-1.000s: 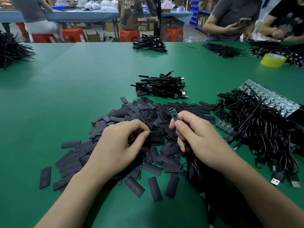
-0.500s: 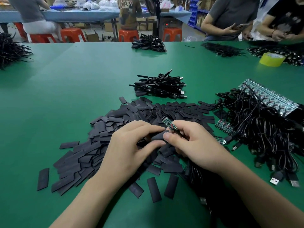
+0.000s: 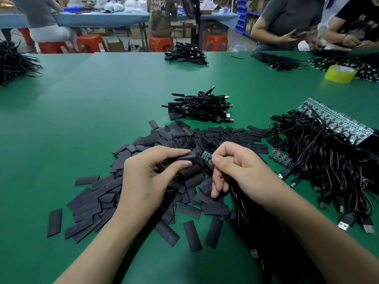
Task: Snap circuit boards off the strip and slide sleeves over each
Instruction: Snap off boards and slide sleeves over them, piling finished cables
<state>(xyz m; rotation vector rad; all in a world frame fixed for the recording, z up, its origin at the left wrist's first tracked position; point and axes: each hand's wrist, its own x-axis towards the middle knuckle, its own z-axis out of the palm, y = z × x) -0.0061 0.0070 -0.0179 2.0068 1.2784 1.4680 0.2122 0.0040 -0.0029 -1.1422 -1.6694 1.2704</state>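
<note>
Two pinches, left fingers holding sleeve, right fingers holding circuit board just beside it

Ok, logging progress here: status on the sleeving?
Left hand pinches sleeve. Right hand pinches board. Board end at sleeve mouth, not yet covered. Nothing in the way.

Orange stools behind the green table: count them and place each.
5. Far-left stool, mostly hidden; second stool under the seated person; third stool beside it; fourth stool at centre; fifth stool right of it. Others may be hidden.
</note>
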